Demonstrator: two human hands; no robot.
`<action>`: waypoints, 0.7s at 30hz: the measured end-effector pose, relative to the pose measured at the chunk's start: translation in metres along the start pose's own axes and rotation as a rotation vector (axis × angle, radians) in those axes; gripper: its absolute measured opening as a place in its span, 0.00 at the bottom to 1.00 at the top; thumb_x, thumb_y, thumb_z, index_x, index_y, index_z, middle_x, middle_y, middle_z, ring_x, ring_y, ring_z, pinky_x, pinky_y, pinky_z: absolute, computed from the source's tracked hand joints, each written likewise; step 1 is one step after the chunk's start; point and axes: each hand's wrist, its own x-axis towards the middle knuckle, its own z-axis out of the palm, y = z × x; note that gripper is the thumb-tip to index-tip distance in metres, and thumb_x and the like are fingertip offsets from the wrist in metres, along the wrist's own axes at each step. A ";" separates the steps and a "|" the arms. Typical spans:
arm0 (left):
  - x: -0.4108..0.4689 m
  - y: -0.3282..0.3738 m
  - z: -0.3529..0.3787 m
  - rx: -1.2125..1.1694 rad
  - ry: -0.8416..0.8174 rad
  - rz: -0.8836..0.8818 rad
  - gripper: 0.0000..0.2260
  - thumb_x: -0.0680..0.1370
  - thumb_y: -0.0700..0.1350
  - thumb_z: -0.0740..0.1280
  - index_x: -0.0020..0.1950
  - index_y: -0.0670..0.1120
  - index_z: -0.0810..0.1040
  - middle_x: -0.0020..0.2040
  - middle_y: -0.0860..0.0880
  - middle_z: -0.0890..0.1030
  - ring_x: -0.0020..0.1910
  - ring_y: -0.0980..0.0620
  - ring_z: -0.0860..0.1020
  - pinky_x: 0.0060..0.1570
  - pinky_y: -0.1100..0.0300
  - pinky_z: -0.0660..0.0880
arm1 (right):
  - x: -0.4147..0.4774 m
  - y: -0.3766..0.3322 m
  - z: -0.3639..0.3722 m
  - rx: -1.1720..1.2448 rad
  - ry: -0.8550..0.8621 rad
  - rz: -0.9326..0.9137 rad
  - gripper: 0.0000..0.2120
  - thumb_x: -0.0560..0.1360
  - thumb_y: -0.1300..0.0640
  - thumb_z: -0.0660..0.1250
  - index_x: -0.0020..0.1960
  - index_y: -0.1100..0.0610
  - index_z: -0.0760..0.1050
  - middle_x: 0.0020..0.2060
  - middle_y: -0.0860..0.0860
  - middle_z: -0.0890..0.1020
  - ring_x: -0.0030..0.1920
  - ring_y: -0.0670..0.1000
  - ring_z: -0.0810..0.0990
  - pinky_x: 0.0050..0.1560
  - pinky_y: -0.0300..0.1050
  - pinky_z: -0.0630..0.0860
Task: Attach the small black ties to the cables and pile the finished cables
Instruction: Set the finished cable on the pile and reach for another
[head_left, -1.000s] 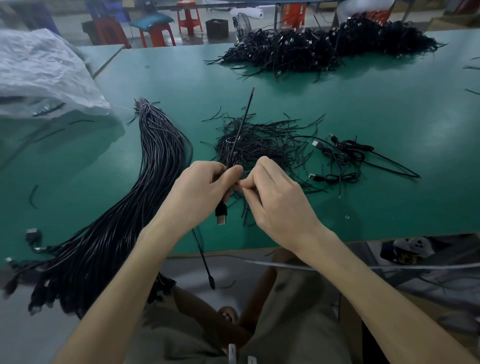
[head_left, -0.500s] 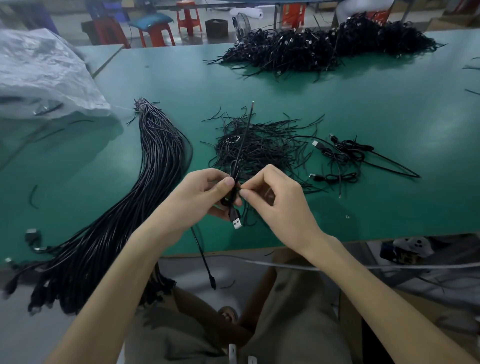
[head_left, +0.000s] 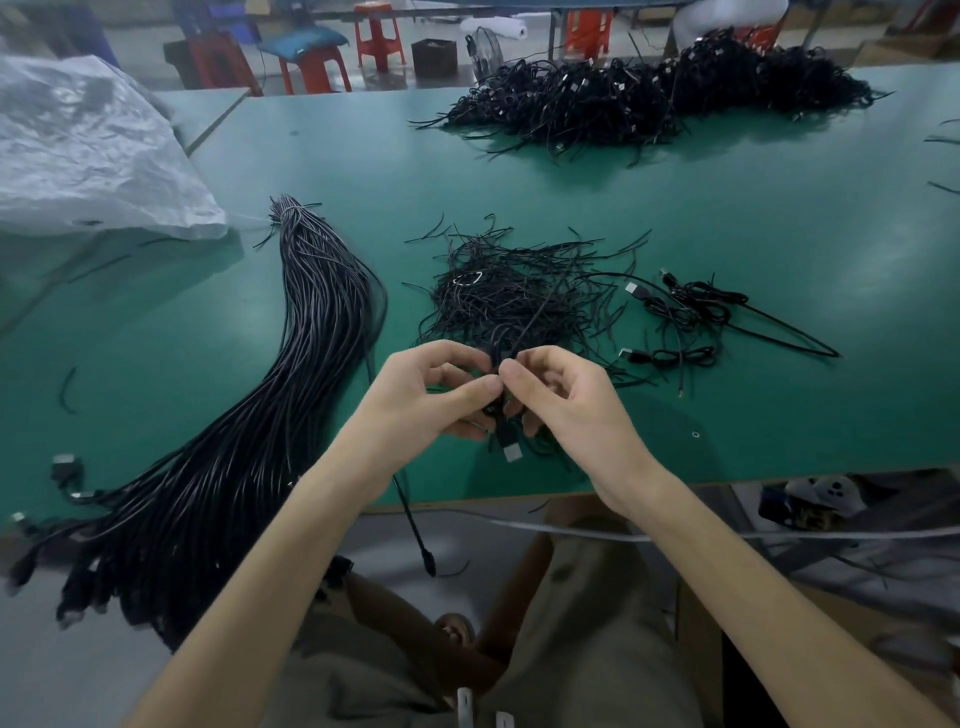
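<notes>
Both hands meet over the near middle of the green table (head_left: 779, 218). My left hand (head_left: 421, 395) and my right hand (head_left: 556, 400) pinch one folded black cable (head_left: 501, 415) between thumbs and fingers. Its USB plug (head_left: 511, 451) hangs below the fingers, and its other end (head_left: 421, 540) dangles over the table edge. A thin black tie (head_left: 537, 317) rises from the pinch. Just beyond lies the loose heap of black ties (head_left: 519, 291). A thick bundle of untied cables (head_left: 249, 426) runs along the left. A few tied cables (head_left: 691, 317) lie on the right.
A big pile of black cables (head_left: 654, 98) covers the far side of the table. A white plastic bag (head_left: 88, 150) sits at the far left. Red stools (head_left: 379, 36) and a box stand on the floor beyond. The table's near edge (head_left: 727, 480) runs right below my wrists.
The tie that stuck up high above my hands has come down and now leans right. The plug has dropped lower below my fingers, and my hands have drawn slightly closer together.
</notes>
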 end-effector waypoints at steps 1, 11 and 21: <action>0.000 0.000 0.003 -0.008 -0.008 0.002 0.09 0.78 0.40 0.74 0.57 0.41 0.82 0.41 0.45 0.85 0.37 0.47 0.85 0.42 0.54 0.84 | 0.001 0.001 -0.001 0.008 0.010 0.025 0.11 0.79 0.47 0.70 0.54 0.54 0.81 0.39 0.43 0.84 0.40 0.42 0.81 0.42 0.37 0.76; 0.006 -0.013 -0.020 0.520 0.138 -0.016 0.03 0.83 0.45 0.67 0.55 0.49 0.80 0.51 0.51 0.82 0.39 0.53 0.85 0.42 0.51 0.83 | 0.030 -0.002 -0.058 -0.225 0.106 0.131 0.08 0.80 0.50 0.69 0.50 0.55 0.81 0.38 0.45 0.85 0.38 0.42 0.82 0.38 0.36 0.76; 0.008 -0.034 -0.035 1.253 0.209 -0.386 0.20 0.83 0.59 0.63 0.52 0.41 0.67 0.46 0.46 0.74 0.47 0.39 0.78 0.41 0.52 0.67 | 0.078 0.019 -0.115 -1.070 0.420 0.125 0.18 0.82 0.49 0.64 0.62 0.63 0.75 0.60 0.63 0.76 0.61 0.62 0.70 0.63 0.56 0.68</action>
